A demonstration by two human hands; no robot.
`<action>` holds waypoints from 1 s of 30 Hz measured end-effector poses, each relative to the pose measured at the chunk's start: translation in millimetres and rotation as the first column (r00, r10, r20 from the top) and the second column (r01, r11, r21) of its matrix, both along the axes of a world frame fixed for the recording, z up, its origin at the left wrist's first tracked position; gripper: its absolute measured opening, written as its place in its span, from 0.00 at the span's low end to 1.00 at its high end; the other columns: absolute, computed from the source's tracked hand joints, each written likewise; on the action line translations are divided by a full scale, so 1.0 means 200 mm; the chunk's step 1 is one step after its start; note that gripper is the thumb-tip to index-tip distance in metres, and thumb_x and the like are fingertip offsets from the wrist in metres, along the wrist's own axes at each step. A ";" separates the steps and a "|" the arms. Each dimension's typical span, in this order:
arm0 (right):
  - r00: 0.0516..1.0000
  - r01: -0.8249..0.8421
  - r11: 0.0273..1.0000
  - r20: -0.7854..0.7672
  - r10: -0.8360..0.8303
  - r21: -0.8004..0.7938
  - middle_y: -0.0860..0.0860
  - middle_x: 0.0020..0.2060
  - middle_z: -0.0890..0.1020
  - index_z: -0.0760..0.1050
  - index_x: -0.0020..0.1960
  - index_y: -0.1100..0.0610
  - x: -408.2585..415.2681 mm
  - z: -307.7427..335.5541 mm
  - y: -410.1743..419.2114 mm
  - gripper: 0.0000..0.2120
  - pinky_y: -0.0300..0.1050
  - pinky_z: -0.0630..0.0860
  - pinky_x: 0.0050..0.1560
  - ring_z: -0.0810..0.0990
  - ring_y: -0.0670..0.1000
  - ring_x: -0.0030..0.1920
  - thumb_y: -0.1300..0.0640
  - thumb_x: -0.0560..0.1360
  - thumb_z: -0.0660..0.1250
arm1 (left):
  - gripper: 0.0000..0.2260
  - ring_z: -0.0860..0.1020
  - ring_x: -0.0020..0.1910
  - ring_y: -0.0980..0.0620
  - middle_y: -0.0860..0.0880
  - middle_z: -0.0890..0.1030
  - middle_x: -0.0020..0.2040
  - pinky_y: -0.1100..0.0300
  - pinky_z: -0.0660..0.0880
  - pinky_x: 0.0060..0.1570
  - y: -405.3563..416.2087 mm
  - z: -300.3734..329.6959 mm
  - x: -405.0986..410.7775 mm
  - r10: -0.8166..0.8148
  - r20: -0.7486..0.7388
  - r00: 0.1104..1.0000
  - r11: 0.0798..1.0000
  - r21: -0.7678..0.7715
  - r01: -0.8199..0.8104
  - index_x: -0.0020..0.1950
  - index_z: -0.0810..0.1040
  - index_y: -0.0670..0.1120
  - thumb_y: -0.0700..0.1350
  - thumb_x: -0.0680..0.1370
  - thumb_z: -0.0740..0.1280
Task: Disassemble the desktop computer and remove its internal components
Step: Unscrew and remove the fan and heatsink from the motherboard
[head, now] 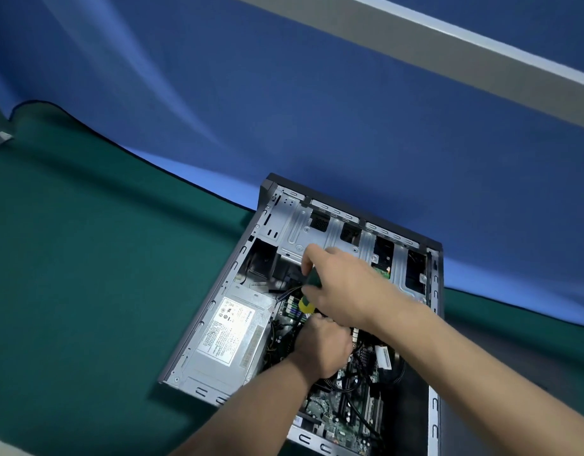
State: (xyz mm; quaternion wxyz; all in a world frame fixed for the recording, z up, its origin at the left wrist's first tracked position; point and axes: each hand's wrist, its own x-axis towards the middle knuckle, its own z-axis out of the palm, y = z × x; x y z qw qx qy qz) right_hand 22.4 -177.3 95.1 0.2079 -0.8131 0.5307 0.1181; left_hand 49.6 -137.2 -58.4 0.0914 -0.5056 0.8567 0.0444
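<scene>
Work surface: table covered by a dark green felt-like cloth (pixel 86 274), black-edged along its far border. Behind it, a blue fabric backdrop (pixel 317 110) hangs to the far edge.

Lying directly on the cloth: one opened grey metal desktop computer case (pixel 214 311), side panel off, far end touching the backdrop.

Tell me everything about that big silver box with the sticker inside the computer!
That is the power supply, a boxy unit of dull silver metal. A white label with small print, too blurry to read, covers much of its top. It lies flat in the left part of the open computer case, along the case's left wall. Dark cables crowd its right side. Neither hand touches it: the left hand works just to its right.
</scene>
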 end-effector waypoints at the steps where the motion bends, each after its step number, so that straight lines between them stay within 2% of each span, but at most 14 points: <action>1: 0.999 0.037 0.999 -0.038 -0.038 -0.034 0.54 0.46 0.74 0.63 0.50 0.56 0.00 -0.01 0.00 0.13 0.46 0.66 0.40 0.75 0.59 0.45 0.47 0.78 0.61 | 0.08 0.75 0.25 0.55 0.53 0.77 0.23 0.63 0.61 0.28 0.00 -0.01 -0.01 0.023 -0.009 1.000 1.000 -0.020 -0.024 0.25 0.78 0.49 0.48 0.64 0.70; 4: 0.981 0.047 0.972 -0.175 -0.089 -0.231 0.55 0.45 0.78 0.65 0.49 0.57 -0.03 -0.02 -0.02 0.16 0.46 0.65 0.37 0.76 0.59 0.43 0.43 0.80 0.56 | 0.13 0.80 0.47 0.46 0.45 0.83 0.46 0.58 0.74 0.45 -0.01 -0.07 -0.03 0.025 -0.149 0.989 0.990 0.141 -0.004 0.49 0.82 0.44 0.46 0.76 0.58; 5: 0.991 0.027 0.981 -0.126 -0.052 -0.191 0.56 0.47 0.78 0.65 0.49 0.57 -0.03 -0.02 -0.02 0.12 0.46 0.65 0.38 0.75 0.58 0.43 0.47 0.80 0.57 | 0.13 0.80 0.47 0.48 0.47 0.83 0.47 0.59 0.73 0.45 -0.01 -0.08 -0.03 0.029 -0.163 0.986 0.991 0.132 -0.007 0.49 0.81 0.44 0.48 0.77 0.58; 8: 1.000 -0.013 1.000 0.005 0.013 -0.014 0.54 0.48 0.74 0.66 0.52 0.55 -0.02 0.00 -0.01 0.07 0.45 0.66 0.41 0.75 0.58 0.47 0.54 0.77 0.61 | 0.12 0.79 0.33 0.58 0.55 0.81 0.31 0.66 0.70 0.35 0.01 -0.07 -0.02 0.019 -0.146 0.989 0.994 0.105 -0.004 0.34 0.82 0.50 0.55 0.72 0.67; 10: 0.993 0.056 0.993 -0.093 -0.066 -0.108 0.54 0.45 0.74 0.65 0.53 0.56 -0.01 -0.01 0.00 0.13 0.46 0.65 0.40 0.76 0.59 0.47 0.48 0.78 0.61 | 0.12 0.80 0.43 0.50 0.49 0.83 0.42 0.60 0.73 0.45 0.00 -0.08 -0.02 -0.027 0.010 1.000 0.995 0.099 0.026 0.44 0.82 0.46 0.50 0.76 0.61; 12: 0.981 0.056 0.973 -0.171 -0.096 -0.224 0.55 0.46 0.77 0.66 0.53 0.58 -0.02 -0.02 -0.01 0.15 0.46 0.65 0.39 0.78 0.60 0.49 0.45 0.80 0.57 | 0.14 0.78 0.49 0.43 0.43 0.82 0.49 0.55 0.71 0.49 -0.01 -0.11 -0.03 -0.080 -0.098 0.992 0.994 0.062 0.086 0.50 0.80 0.42 0.45 0.79 0.56; 14: 0.998 0.005 0.991 -0.065 -0.013 -0.135 0.55 0.47 0.75 0.67 0.52 0.57 -0.02 -0.02 -0.02 0.08 0.45 0.65 0.40 0.77 0.60 0.50 0.52 0.79 0.58 | 0.12 0.79 0.39 0.51 0.51 0.82 0.37 0.61 0.68 0.40 -0.01 -0.10 -0.03 -0.063 -0.092 0.994 0.992 0.106 0.073 0.40 0.81 0.47 0.50 0.77 0.61; 16: 0.999 -0.025 0.999 0.025 0.025 -0.024 0.53 0.49 0.73 0.67 0.53 0.55 -0.01 -0.01 -0.01 0.06 0.45 0.65 0.42 0.76 0.59 0.49 0.55 0.77 0.61 | 0.13 0.77 0.29 0.58 0.55 0.79 0.27 0.64 0.64 0.32 0.00 -0.06 -0.01 0.014 -0.107 0.994 0.999 0.045 -0.009 0.31 0.81 0.50 0.56 0.71 0.67; 17: 1.000 0.013 1.000 0.019 -0.013 -0.016 0.53 0.49 0.73 0.66 0.53 0.55 -0.01 -0.02 -0.01 0.08 0.46 0.66 0.42 0.75 0.59 0.49 0.54 0.77 0.62 | 0.13 0.77 0.31 0.56 0.54 0.80 0.29 0.63 0.65 0.34 -0.01 -0.07 -0.01 0.008 -0.095 0.995 0.999 0.052 -0.003 0.33 0.81 0.49 0.54 0.73 0.65; 20: 0.984 0.119 0.981 -0.112 -0.137 -0.154 0.56 0.48 0.77 0.64 0.51 0.57 -0.03 -0.02 -0.02 0.14 0.47 0.66 0.39 0.77 0.60 0.50 0.45 0.79 0.58 | 0.14 0.78 0.39 0.45 0.43 0.81 0.39 0.57 0.66 0.42 -0.02 -0.10 -0.03 0.040 -0.296 0.954 0.995 0.097 -0.011 0.42 0.79 0.43 0.44 0.79 0.55; 24: 0.994 -0.010 0.999 0.107 0.005 0.048 0.52 0.49 0.75 0.67 0.50 0.52 -0.06 0.00 -0.03 0.05 0.47 0.71 0.46 0.75 0.56 0.49 0.57 0.76 0.62 | 0.16 0.79 0.43 0.45 0.43 0.82 0.42 0.56 0.71 0.50 -0.01 -0.16 -0.02 0.047 -0.406 0.913 0.998 -0.011 -0.056 0.46 0.81 0.42 0.45 0.79 0.55; 26: 0.995 0.063 0.997 0.079 -0.067 0.051 0.52 0.48 0.76 0.67 0.52 0.53 -0.06 -0.01 -0.02 0.07 0.47 0.71 0.44 0.75 0.56 0.49 0.55 0.76 0.64 | 0.16 0.79 0.44 0.45 0.43 0.82 0.44 0.57 0.69 0.48 -0.01 -0.14 -0.02 0.066 -0.403 0.913 0.998 0.036 -0.056 0.48 0.80 0.42 0.45 0.80 0.54; 28: 0.990 0.125 0.986 -0.051 -0.131 -0.109 0.54 0.45 0.75 0.65 0.52 0.57 -0.06 -0.02 -0.02 0.12 0.47 0.67 0.40 0.76 0.59 0.48 0.48 0.79 0.61 | 0.15 0.79 0.43 0.44 0.43 0.82 0.43 0.57 0.64 0.42 -0.02 -0.12 -0.03 0.076 -0.353 0.932 0.996 0.069 -0.055 0.47 0.79 0.43 0.46 0.80 0.54; 30: 0.995 0.098 0.988 -0.005 -0.099 -0.123 0.54 0.44 0.73 0.65 0.49 0.58 -0.06 -0.04 -0.02 0.09 0.46 0.66 0.40 0.76 0.60 0.49 0.52 0.79 0.59 | 0.13 0.79 0.40 0.45 0.44 0.82 0.40 0.58 0.63 0.39 -0.02 -0.09 -0.03 0.045 -0.295 0.954 0.996 0.086 -0.020 0.42 0.80 0.44 0.48 0.78 0.58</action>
